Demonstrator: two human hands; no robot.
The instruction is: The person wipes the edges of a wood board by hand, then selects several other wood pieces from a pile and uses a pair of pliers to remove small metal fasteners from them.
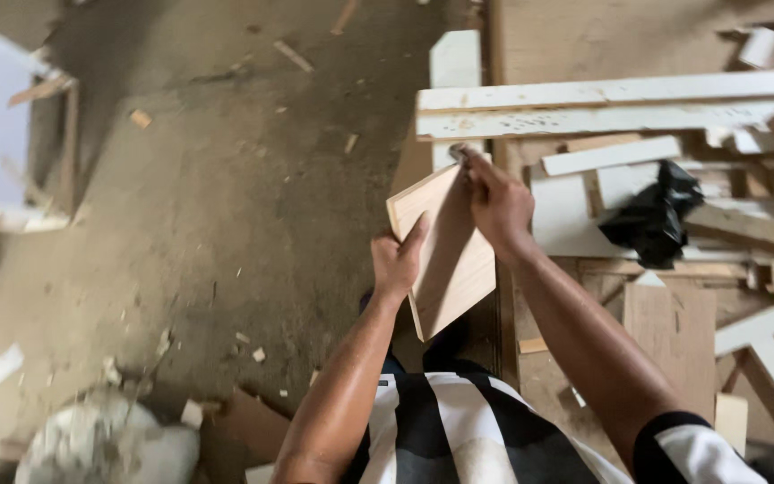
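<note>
Board (445,255): pale tan wood, fine grain seen. Long strips (620,103): painted white, chipped with brown specks. Crumpled bag (656,215): black. Shirt (459,430): black-and-white broad stripes. Floor (208,206): dull grey-brown, flecked with pale wood chips. Lump (105,444) at lower left: whitish-grey.

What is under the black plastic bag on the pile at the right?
The black plastic bag lies on a white board and wooden offcuts in the scrap pile. Whatever sits directly beneath the bag's middle is covered, as is anything inside it.
</note>
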